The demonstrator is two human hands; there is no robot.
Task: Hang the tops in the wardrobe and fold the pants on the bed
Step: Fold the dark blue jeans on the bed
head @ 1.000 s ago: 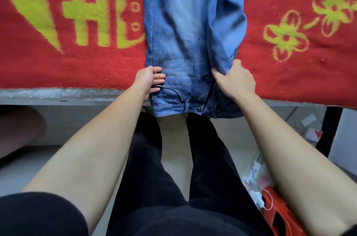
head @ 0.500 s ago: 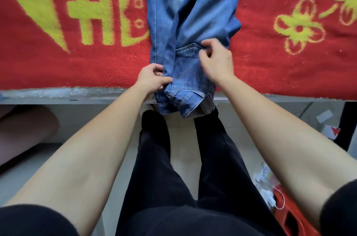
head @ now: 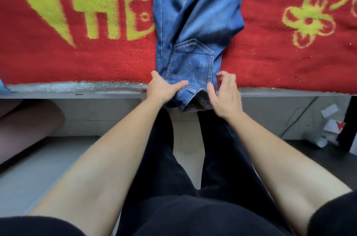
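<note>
- Pressing flat on the denim, the fingers (head: 179,85) of the left hand (head: 163,89) lie straight across the near end of the jeans (head: 195,23), with one finger pointing along their left edge. They grip nothing. The hand seems placed to pin the layers so they do not slide.
- The fingertips (head: 225,77) of the right hand (head: 227,96) are loosely curled and spread, closed on nothing. The hand sits just beside the right edge of the waistband (head: 190,100). Whether its thumb touches the cloth I cannot tell. It looks poised to smooth or take that edge.
- The jeans lie lengthwise on the bed (head: 77,93), running from its near edge toward the far side and out of view at the top. The waistband hangs slightly over the near edge.
- They are doubled leg over leg, so a back pocket (head: 191,59) with chevron stitching faces up. The upper layer crosses at a slant and bulges out to the right, so the two halves are not squared.
- The denim is mid-blue, faded paler along the thigh, and a striped lining shows inside the waistband.
- Under them is a red blanket (head: 96,61) with yellow-green motifs.
- By my reading the lengthwise fold is made, and the cross folds are not yet done.
</note>
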